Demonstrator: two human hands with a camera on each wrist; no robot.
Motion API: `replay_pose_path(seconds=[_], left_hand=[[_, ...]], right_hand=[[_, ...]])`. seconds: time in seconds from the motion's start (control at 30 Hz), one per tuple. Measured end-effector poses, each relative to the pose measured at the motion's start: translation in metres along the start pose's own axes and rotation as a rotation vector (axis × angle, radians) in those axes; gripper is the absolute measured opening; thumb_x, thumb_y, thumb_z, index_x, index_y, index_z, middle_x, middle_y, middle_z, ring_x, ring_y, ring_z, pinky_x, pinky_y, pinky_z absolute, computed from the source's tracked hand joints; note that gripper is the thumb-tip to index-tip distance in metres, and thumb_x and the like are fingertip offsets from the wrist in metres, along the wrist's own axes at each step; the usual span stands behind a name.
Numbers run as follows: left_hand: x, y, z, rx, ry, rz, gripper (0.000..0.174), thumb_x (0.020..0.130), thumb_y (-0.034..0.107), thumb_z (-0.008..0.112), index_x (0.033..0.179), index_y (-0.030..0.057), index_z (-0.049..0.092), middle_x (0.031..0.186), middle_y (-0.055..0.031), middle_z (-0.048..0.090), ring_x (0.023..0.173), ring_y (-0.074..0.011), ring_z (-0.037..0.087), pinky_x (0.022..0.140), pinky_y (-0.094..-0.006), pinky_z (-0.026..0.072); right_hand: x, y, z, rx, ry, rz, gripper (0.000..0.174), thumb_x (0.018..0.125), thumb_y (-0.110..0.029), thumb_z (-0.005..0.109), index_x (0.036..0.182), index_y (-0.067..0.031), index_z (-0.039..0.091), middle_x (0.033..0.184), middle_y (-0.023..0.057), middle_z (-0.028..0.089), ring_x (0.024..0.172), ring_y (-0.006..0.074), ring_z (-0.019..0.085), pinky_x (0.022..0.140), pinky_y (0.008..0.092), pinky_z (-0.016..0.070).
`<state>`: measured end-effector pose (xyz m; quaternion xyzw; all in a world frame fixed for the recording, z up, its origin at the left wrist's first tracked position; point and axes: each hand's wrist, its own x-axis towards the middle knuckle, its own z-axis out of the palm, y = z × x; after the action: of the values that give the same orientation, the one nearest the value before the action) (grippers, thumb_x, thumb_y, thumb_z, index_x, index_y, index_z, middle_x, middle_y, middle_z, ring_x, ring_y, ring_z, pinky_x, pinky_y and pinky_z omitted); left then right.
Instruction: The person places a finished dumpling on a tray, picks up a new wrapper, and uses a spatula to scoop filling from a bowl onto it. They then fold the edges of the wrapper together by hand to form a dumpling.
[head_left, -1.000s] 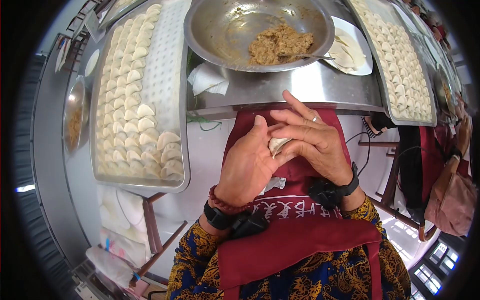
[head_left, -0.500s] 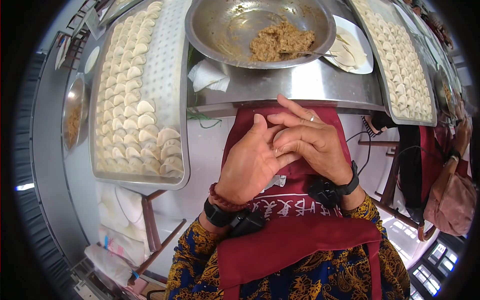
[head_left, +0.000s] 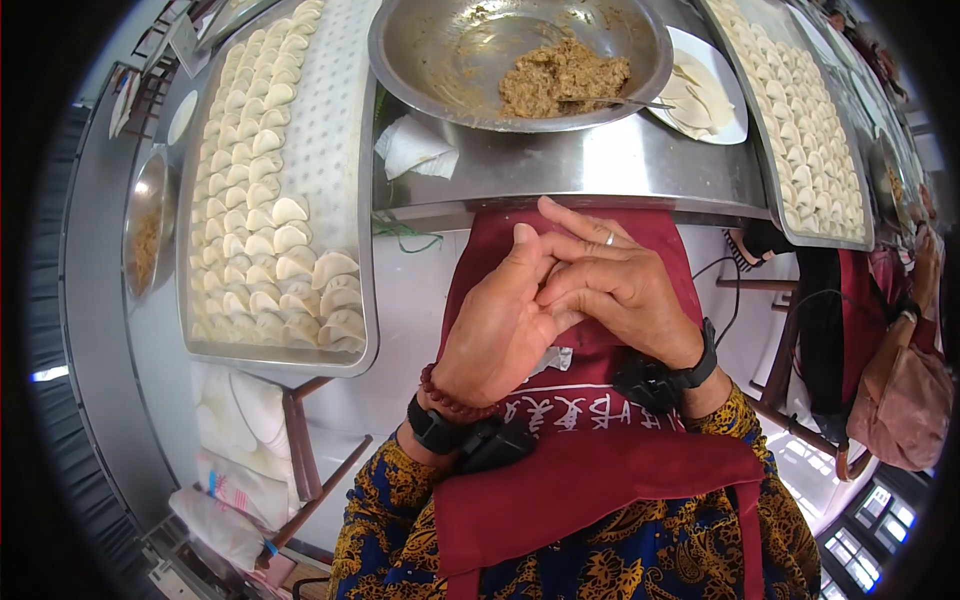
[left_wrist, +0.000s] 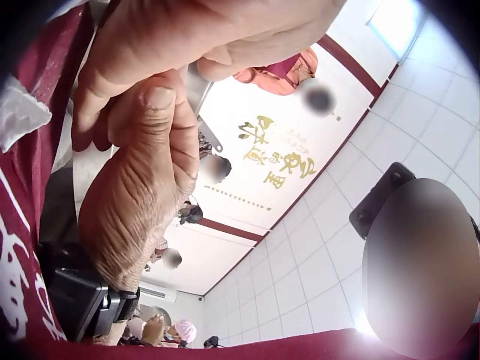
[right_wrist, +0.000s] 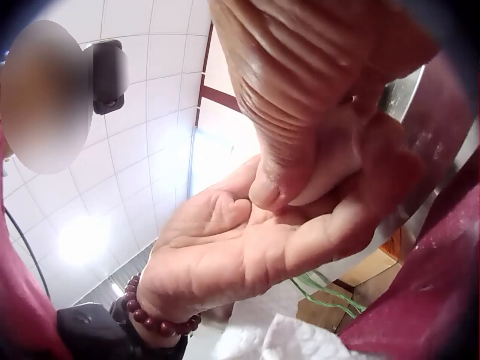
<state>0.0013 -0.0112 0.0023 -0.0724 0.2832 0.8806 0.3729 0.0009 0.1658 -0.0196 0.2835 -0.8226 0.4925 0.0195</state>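
Observation:
Over the maroon apron (head_left: 575,410), both hands meet at chest height. My left hand (head_left: 497,325) is turned palm up, with its thumb raised and its fingers loosely extended beneath the right one. From above, my right hand (head_left: 630,295) bends its thumb and index finger together against the left fingers, pinching. A dumpling lies between the hands, now hidden by the fingers in the head view. In the right wrist view the right thumb (right_wrist: 271,169) presses down by the left palm (right_wrist: 240,240).
A metal bowl (head_left: 430,80) of filling (head_left: 560,80) with a spoon (head_left: 630,102) stands ahead, beside a plate (head_left: 732,125) of wrappers (head_left: 692,100). Trays of dumplings lie left (head_left: 372,290) and right (head_left: 835,243). Crumpled paper (head_left: 415,150) sits at the table edge; another person (head_left: 905,390) is at right.
The dumpling showed between the hands a second ago; the right fingers have closed over it and hide it. Both hands have shifted only slightly, the right fingers moving a little left.

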Motion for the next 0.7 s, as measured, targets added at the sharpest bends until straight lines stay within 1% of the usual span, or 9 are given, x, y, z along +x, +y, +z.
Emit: replay_pose_path(seconds=[0.03, 0.1, 0.13, 0.2, 0.4, 0.53, 0.6, 0.67, 0.7], left_hand=[[0.001, -0.001, -0.001, -0.008, 0.03, -0.001, 0.065, 0.108, 0.048, 0.022, 0.138, -0.0067, 0.039, 0.138, -0.0201, 0.048, 0.131, -0.029, 0.047, 0.111, -0.044, 0.0382], [0.002, -0.001, -0.002, -0.038, 0.029, 0.012, 0.067, 0.108, 0.049, 0.021, 0.139, -0.0082, 0.037, 0.139, -0.0207, 0.047, 0.132, -0.0299, 0.046, 0.112, -0.0446, 0.0367], [0.002, -0.001, -0.003, -0.068, 0.03, 0.025, 0.069, 0.107, 0.05, 0.02, 0.139, -0.0098, 0.036, 0.14, -0.0213, 0.046, 0.133, -0.0307, 0.045, 0.114, -0.0452, 0.0352], [0.003, 0.001, 0.0, -0.092, 0.031, 0.028, 0.071, 0.107, 0.051, 0.02, 0.14, -0.011, 0.034, 0.142, -0.0219, 0.045, 0.134, -0.0313, 0.044, 0.114, -0.0455, 0.0339], [0.005, 0.002, 0.006, -0.128, 0.02, 0.024, 0.075, 0.106, 0.052, 0.02, 0.141, -0.0125, 0.032, 0.144, -0.0236, 0.042, 0.136, -0.0321, 0.042, 0.117, -0.0461, 0.0305], [0.007, 0.0, 0.004, -0.149, 0.005, 0.035, 0.077, 0.106, 0.054, 0.019, 0.143, -0.0123, 0.031, 0.145, -0.0232, 0.042, 0.135, -0.0322, 0.042, 0.117, -0.0463, 0.0293], [0.008, 0.0, 0.001, -0.182, -0.012, 0.039, 0.077, 0.106, 0.054, 0.019, 0.143, -0.0122, 0.031, 0.144, -0.0229, 0.042, 0.136, -0.0323, 0.041, 0.117, -0.0463, 0.029], [0.008, -0.001, 0.0, -0.217, -0.027, 0.044, 0.077, 0.106, 0.055, 0.019, 0.143, -0.0121, 0.031, 0.144, -0.0226, 0.043, 0.136, -0.0323, 0.041, 0.117, -0.0464, 0.0288], [0.009, -0.001, 0.001, -0.28, -0.015, 0.059, 0.079, 0.105, 0.056, 0.018, 0.144, -0.0122, 0.03, 0.143, -0.0225, 0.043, 0.135, -0.0307, 0.041, 0.117, -0.0444, 0.0287]], right_hand=[[0.001, -0.004, 0.0, 0.0, 0.001, 0.0, 0.011, 0.082, -0.01, 0.074, 0.093, -0.0093, 0.072, 0.124, 0.0082, 0.068, 0.137, 0.0328, 0.048, 0.105, 0.0443, 0.0389], [0.004, -0.015, 0.0, 0.152, 0.106, 0.156, 0.018, 0.082, -0.008, 0.074, 0.1, -0.0084, 0.075, 0.122, 0.0112, 0.069, 0.136, 0.0321, 0.049, 0.106, 0.0431, 0.0403], [0.003, -0.014, -0.001, 0.153, 0.105, 0.154, 0.018, 0.082, -0.008, 0.074, 0.1, -0.0084, 0.075, 0.122, 0.0112, 0.069, 0.136, 0.0321, 0.049, 0.106, 0.0431, 0.0403], [0.001, -0.011, -0.003, 0.229, 0.134, 0.227, 0.022, 0.082, -0.006, 0.074, 0.103, -0.0067, 0.075, 0.121, 0.0139, 0.069, 0.135, 0.0313, 0.05, 0.104, 0.0416, 0.0424], [-0.003, 0.003, 0.004, 0.287, 0.175, 0.173, 0.018, 0.082, -0.003, 0.073, 0.099, -0.0044, 0.075, 0.12, 0.0136, 0.07, 0.132, 0.0316, 0.053, 0.105, 0.0406, 0.0431], [-0.002, 0.001, 0.004, 0.25, 0.178, 0.164, 0.02, 0.081, -0.003, 0.075, 0.1, -0.0043, 0.076, 0.121, 0.0135, 0.069, 0.132, 0.0315, 0.052, 0.105, 0.0402, 0.0426], [0.004, -0.007, 0.004, 0.284, 0.285, 0.215, 0.022, 0.08, -0.004, 0.076, 0.101, -0.0044, 0.076, 0.122, 0.0139, 0.069, 0.134, 0.0315, 0.051, 0.106, 0.0399, 0.0418], [0.004, -0.008, 0.004, 0.287, 0.311, 0.223, 0.023, 0.079, -0.004, 0.076, 0.102, -0.0044, 0.076, 0.123, 0.0139, 0.069, 0.135, 0.0315, 0.05, 0.107, 0.0406, 0.0407], [0.005, -0.008, 0.003, 0.289, 0.337, 0.233, 0.024, 0.079, -0.004, 0.077, 0.103, -0.0043, 0.075, 0.124, 0.014, 0.068, 0.135, 0.0316, 0.05, 0.108, 0.0414, 0.0396]])
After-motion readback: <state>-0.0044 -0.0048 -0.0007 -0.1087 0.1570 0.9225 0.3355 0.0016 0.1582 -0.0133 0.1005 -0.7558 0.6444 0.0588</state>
